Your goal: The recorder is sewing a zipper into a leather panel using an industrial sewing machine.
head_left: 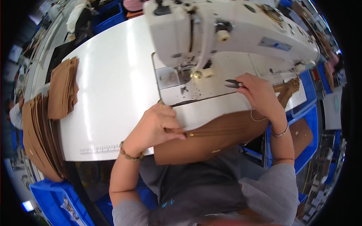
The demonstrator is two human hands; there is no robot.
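My left hand (156,122) pinches one end of a brown fabric piece (233,130) near the front edge of the white sewing table (109,86). A zipper with a small gold-coloured pull (192,134) runs along that piece, which drapes over the edge toward my lap. In my right hand (258,92) is a pair of black thread snips (233,84), blades pointing left. They are held above the tabletop, apart from the fabric. The white sewing machine (169,34) stands just beyond both hands, its needle area (188,71) between them.
Two stacks of brown fabric, a smaller one (62,90) and a longer one (41,139), lie at the table's left edge. More bunched brown fabric (289,90) is on the right. Blue bins stand at lower left (56,196) and right (310,150).
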